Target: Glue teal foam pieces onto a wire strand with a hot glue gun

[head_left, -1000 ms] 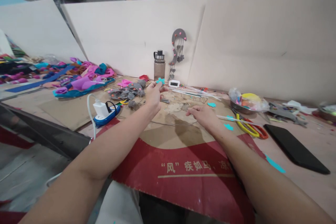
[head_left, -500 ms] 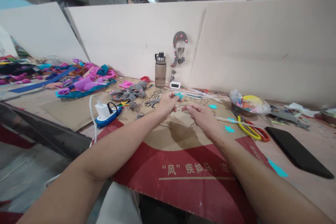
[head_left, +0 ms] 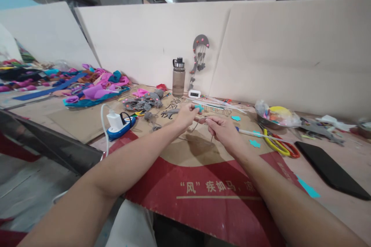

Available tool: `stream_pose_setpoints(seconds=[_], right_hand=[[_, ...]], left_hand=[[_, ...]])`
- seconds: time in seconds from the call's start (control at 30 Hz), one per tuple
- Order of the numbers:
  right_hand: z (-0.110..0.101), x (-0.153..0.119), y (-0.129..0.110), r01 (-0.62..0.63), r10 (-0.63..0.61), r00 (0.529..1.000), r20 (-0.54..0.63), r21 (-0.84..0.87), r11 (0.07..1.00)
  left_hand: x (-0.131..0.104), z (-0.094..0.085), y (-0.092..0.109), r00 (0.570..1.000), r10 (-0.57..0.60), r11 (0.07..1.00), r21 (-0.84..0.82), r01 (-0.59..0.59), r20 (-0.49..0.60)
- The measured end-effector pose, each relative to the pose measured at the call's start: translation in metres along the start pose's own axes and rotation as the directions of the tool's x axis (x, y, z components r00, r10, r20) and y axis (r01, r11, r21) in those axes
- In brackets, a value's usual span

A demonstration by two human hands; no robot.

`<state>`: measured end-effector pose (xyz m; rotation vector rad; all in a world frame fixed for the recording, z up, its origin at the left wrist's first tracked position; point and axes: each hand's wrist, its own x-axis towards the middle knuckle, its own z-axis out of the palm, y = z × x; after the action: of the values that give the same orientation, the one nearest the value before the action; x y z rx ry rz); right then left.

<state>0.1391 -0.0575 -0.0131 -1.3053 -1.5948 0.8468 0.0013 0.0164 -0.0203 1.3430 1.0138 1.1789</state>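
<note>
Clamped in left hand [head_left: 187, 117], mid-scene above cardboard [head_left: 181, 155]: small, flat, turquoise cutout [head_left: 199, 107] with jagged edge. Pinched in right hand [head_left: 220, 128], just to the right: thin, grey, slack string [head_left: 195, 126].

Both forearms are bare, left arm [head_left: 116, 173] coming in from about 8 o'clock and aimed at 2, right arm [head_left: 275, 189] from 4 and aimed at 10. Left hand [head_left: 185, 117] and right hand [head_left: 222, 130] nearly meet around dial center, thumbs and fingers pinched. There's a pale-trousered leg [head_left: 132, 227] down at 7.
</note>
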Motion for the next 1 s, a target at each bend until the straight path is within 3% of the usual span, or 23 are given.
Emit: stream_pose_setpoints(seconds=[0.1,0.2,0.53,0.77,1.0], right_hand=[[-0.0004,0.0002,0.0006,0.023,-0.024,1.000,-0.020,-0.008,1.000],[-0.0010,0.0004,0.0002,0.038,-0.039,0.998,-0.051,-0.024,0.999],[0.0023,-0.0039,-0.0036,0.067,-0.071,0.994,-0.077,-0.047,0.997],[0.0031,-0.0028,0.0001,0.106,-0.110,0.989,-0.102,-0.045,0.993],[0.0040,-0.0031,-0.0004,0.128,-0.131,0.984,-0.124,-0.032,0.991]], left_hand=[[-0.0009,0.0009,-0.0021,0.998,0.011,0.998,0.064,-0.016,0.069],[0.0000,-0.0004,-0.0016,0.997,0.062,0.994,0.088,-0.066,0.048],[0.0001,0.0039,-0.0082,0.996,0.000,0.999,-0.033,0.002,0.088],[0.0002,0.0031,-0.0070,0.995,0.045,0.999,-0.005,-0.044,0.087],[-0.0040,0.0046,-0.0018,0.993,0.007,1.000,-0.010,-0.006,0.118]])
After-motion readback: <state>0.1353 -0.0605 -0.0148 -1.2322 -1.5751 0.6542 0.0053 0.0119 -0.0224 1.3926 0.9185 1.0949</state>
